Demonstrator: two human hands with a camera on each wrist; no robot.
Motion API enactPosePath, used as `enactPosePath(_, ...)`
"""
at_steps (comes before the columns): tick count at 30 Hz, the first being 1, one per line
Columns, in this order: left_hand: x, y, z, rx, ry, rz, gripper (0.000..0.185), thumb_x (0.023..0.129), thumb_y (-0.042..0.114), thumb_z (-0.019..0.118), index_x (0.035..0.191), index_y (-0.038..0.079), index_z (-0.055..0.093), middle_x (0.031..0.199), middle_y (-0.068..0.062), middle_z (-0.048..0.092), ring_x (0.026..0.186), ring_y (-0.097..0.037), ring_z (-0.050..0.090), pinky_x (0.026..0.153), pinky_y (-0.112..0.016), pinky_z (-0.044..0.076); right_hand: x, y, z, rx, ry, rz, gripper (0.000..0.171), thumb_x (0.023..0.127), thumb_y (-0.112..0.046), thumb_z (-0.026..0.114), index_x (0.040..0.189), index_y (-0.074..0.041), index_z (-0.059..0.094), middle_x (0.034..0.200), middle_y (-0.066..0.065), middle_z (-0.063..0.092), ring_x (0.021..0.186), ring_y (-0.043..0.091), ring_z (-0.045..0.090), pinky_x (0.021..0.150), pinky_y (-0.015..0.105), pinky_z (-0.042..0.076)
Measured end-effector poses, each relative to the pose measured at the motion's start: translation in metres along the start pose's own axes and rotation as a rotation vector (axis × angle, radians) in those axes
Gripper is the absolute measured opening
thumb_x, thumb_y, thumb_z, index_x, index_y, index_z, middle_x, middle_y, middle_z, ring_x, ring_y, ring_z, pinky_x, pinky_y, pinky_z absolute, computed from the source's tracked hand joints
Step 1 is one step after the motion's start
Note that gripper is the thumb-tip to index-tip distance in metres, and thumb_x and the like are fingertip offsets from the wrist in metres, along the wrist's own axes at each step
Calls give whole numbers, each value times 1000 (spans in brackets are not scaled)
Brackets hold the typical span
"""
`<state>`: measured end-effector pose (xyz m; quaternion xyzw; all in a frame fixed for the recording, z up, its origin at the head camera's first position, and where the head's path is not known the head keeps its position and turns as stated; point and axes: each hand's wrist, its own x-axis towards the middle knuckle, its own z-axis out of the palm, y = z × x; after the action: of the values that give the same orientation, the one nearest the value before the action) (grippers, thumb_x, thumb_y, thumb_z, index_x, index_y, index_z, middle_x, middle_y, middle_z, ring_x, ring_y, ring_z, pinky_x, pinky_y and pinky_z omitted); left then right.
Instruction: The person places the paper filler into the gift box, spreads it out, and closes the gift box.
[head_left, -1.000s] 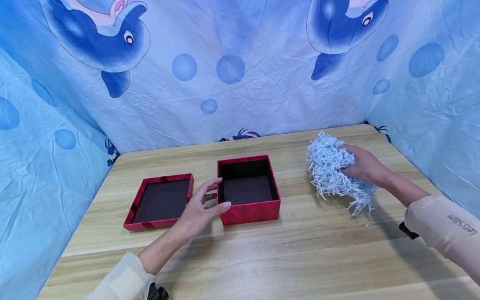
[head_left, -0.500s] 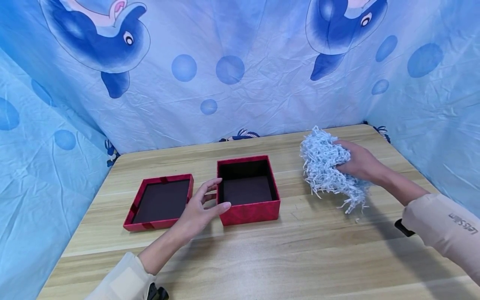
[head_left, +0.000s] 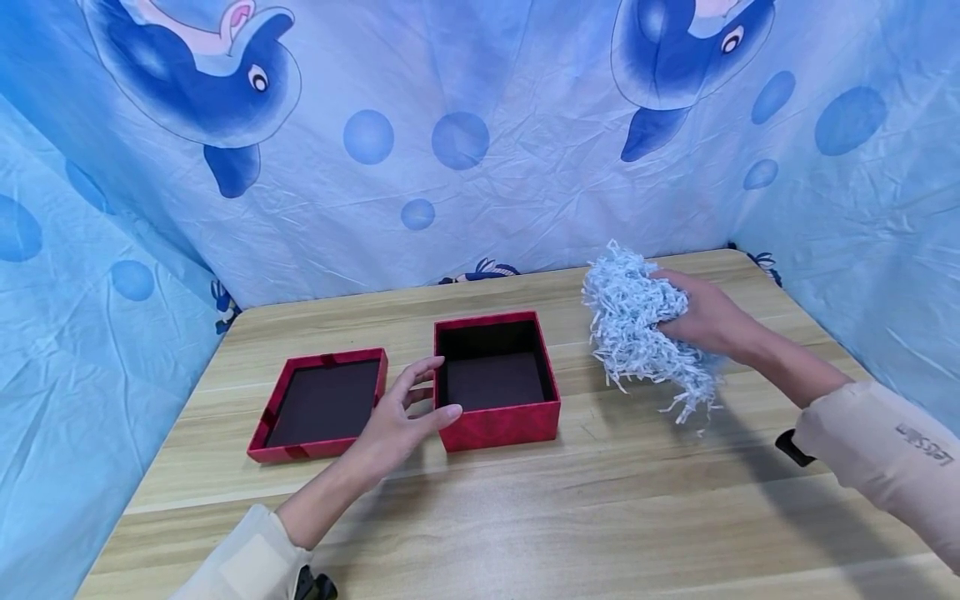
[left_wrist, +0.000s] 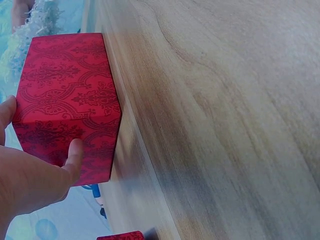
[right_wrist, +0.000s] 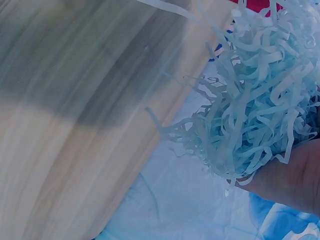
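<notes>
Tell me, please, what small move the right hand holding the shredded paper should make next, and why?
Probably carry it a little further left and lower it into the open red box. The right hand grips the shredded paper above the table, right of the box. The box interior looks empty, and the left hand steadies its corner. The lid lies apart, out of the way.
</notes>
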<state>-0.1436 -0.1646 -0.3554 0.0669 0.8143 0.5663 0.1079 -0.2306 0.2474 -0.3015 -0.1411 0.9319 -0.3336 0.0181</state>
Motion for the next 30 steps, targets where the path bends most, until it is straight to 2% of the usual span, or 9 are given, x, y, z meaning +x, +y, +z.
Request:
enactPosePath(1, 0, 0, 0, 0, 0, 0, 70, 84, 43, 72, 142, 43, 34, 149, -3, 31, 135, -31, 37, 103, -51, 41, 0, -3, 0, 7, 1, -5, 77, 79, 5, 67, 147, 0, 32, 147, 31, 32, 68, 26, 52, 71, 37, 47)
enactPosePath(2, 0, 0, 0, 0, 0, 0, 70, 84, 43, 72, 142, 43, 34, 149, -3, 31, 135, -31, 37, 103, -51, 41, 1, -6, 1, 13, 1, -9, 77, 78, 5, 67, 147, -1, 32, 147, 30, 32, 73, 27, 53, 72, 36, 46)
enactPosePath(5, 0, 0, 0, 3, 2, 0, 71, 84, 43, 72, 143, 42, 34, 148, -3, 31, 135, -31, 37, 103, -51, 41, 2, -15, 4, 32, -3, -14, 77, 78, 5, 67, 147, -2, 33, 149, 28, 32, 100, 36, 54, 82, 43, 48)
enactPosePath(8, 0, 0, 0, 4, 1, 1, 70, 84, 43, 72, 142, 43, 34, 149, -4, 31, 135, -31, 37, 103, -51, 41, 4, -22, 6, 52, -6, -27, 77, 78, 7, 67, 147, -2, 34, 150, 26, 30, 125, 42, 40, 94, 52, 42)
enactPosePath(12, 1, 1, 0, 4, 0, 1, 69, 84, 43, 72, 142, 43, 34, 149, -4, 31, 135, -31, 37, 103, -51, 41, 8, -32, 12, 71, -6, -54, 77, 77, 8, 67, 146, -2, 34, 150, 25, 31, 125, 42, 39, 90, 50, 45)
enactPosePath(15, 1, 0, 0, 6, 0, -3, 70, 84, 43, 72, 142, 43, 34, 149, -4, 30, 135, -31, 37, 103, -51, 41, 11, -39, 16, 78, -13, -55, 76, 78, 7, 66, 146, -3, 35, 150, 24, 32, 128, 41, 38, 92, 51, 45)
enactPosePath(21, 1, 0, 0, 2, -6, 0, 69, 85, 42, 72, 142, 42, 33, 149, -4, 30, 135, -31, 37, 102, -51, 41, 17, -52, 22, 87, -25, -57, 76, 79, 6, 66, 147, -5, 35, 151, 21, 32, 115, 37, 46, 82, 43, 47)
enactPosePath(27, 2, -1, -1, 8, -8, 10, 72, 86, 41, 71, 146, 36, 32, 149, -5, 30, 134, -32, 37, 102, -50, 42, 24, -65, 29, 107, -27, -108, 73, 79, 6, 67, 145, -5, 38, 150, 21, 34, 133, 38, 36, 98, 50, 42)
enactPosePath(30, 2, -2, -1, 5, -4, 8, 73, 85, 41, 72, 146, 36, 33, 149, -4, 31, 134, -31, 37, 102, -50, 42, 26, -71, 32, 125, -31, -131, 72, 78, 6, 67, 144, -4, 40, 149, 20, 37, 135, 38, 35, 103, 53, 39)
